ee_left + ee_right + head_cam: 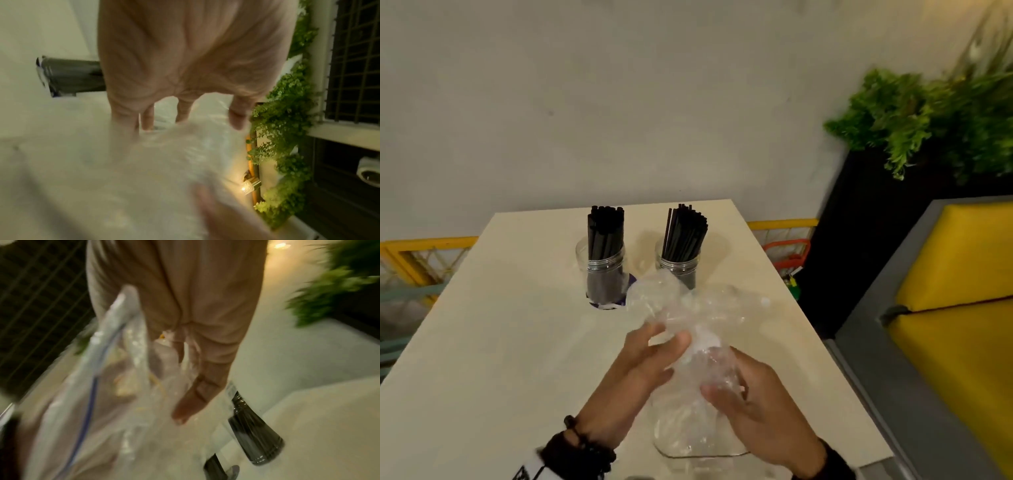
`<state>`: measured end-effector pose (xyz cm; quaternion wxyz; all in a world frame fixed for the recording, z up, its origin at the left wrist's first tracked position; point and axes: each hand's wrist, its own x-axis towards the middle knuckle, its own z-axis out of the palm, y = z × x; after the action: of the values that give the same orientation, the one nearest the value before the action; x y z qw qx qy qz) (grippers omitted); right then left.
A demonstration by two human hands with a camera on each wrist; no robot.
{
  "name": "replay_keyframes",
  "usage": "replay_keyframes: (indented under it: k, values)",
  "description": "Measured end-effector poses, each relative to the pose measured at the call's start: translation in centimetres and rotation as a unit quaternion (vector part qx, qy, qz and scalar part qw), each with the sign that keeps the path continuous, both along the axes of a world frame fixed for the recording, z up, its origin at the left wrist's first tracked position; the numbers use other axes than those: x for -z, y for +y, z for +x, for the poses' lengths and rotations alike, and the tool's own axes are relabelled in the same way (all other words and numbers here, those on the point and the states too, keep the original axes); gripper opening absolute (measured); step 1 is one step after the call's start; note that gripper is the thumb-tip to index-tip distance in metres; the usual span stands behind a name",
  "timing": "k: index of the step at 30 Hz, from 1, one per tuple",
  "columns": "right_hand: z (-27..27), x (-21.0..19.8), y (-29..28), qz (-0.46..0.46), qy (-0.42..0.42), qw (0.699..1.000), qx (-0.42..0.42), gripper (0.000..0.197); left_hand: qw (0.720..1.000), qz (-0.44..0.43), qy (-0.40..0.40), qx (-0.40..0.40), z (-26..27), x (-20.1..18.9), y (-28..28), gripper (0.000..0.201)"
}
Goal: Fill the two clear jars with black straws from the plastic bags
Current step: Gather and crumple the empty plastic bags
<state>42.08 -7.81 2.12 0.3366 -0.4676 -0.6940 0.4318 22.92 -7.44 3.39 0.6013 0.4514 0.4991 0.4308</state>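
Your left hand (pixel 640 363) and right hand (pixel 743 401) both hold one crumpled clear plastic bag (pixel 688 329) above the near middle of the worktop (pixel 500 342). Left grip: thumb and fingers pinch the bag's upper part. Right grip: fingers curl round its lower part, while the loose open end hangs toward the near edge. The bag looks empty of straws in the head view; the wrist views are too blurred to confirm it.

The left jar (pixel 604 274) and the right jar (pixel 678 265) stand upright side by side toward the far end of the worktop, apart from each other with a gap between them. Each holds a bundle of black straws (pixel 604 233) that rises well above its rim; those in the right jar fan outward. The top of the bag overlaps the lower part of both jars as you see it, but whether it touches them you cannot tell.

Bare worktop lies to the left of your hands and between the jars and the left edge. The right edge runs close beside your right hand, and past it sits a grey bench with yellow cushions (pixel 962 308). A black planter with green foliage (pixel 914 123) stands beyond the far right corner, and a plain wall (pixel 619 85) rises behind the far edge
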Motion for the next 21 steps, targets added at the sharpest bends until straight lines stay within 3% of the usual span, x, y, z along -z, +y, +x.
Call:
replay_keyframes:
  k: [2,5,7,9,11,12,14,17,19,21]
  values:
    - [1.3,-0.7,-0.6,-0.101,0.073,0.992,-0.026,0.03,0.996,0.039,0.064,0.049,-1.0,-0.2,0.2,0.07]
    - [2.0,-1.7,-1.2,-0.133,0.124,0.982,-0.044,0.028,0.981,0.031,-0.028,0.192,-0.8,0.2,0.1,0.081]
    - [2.0,-1.9,-1.4,-0.13,0.161,0.978,-0.009,0.028,0.97,0.021,-0.073,0.232,0.0,1.0,-0.1,0.098]
    - [1.6,-2.0,-1.9,-0.11,0.162,0.98,0.037,0.025,0.969,-0.002,-0.092,0.23,0.9,2.0,-0.1,0.099]
    - [1.1,-2.0,-3.0,-0.031,0.063,0.99,0.126,0.011,0.972,-0.015,-0.079,0.221,1.9,2.7,-0.2,0.088]
    - [1.1,-2.0,-3.6,0.012,-0.015,0.983,0.181,0.018,0.974,-0.015,-0.064,0.219,2.3,3.0,-0.2,0.083]
    - [1.3,-2.5,-4.8,0.039,-0.128,0.955,0.264,0.057,0.972,-0.011,-0.027,0.233,2.9,3.2,-0.2,0.071]
    - [4.2,-4.5,-6.0,-0.056,-0.158,0.958,0.234,0.099,0.956,-0.002,0.024,0.293,4.0,2.7,0.0,0.071]
    - [6.3,-5.7,-7.0,-0.079,-0.164,0.959,0.217,0.108,0.947,0.001,0.056,0.315,5.2,2.2,0.6,0.074]
    - [8.6,-5.9,-7.2,-0.025,-0.239,0.934,0.264,0.101,0.944,0.034,0.074,0.32,6.8,2.0,1.2,0.061]
